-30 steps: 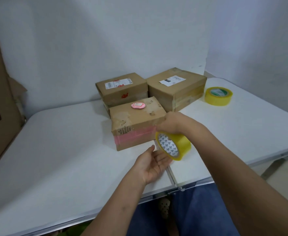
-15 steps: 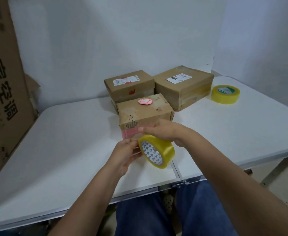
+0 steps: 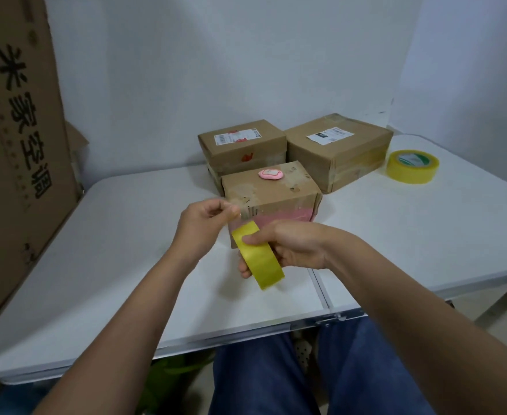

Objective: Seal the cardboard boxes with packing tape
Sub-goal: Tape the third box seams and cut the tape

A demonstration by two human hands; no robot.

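change: left hand (image 3: 209,218) was flat under the roll, now its fingertips pinch the tape end and pull | right hand (image 3: 288,245) wraps the tape roll (image 3: 259,259) | roll is in front of small box (image 3: 271,199) | next: stick tape on
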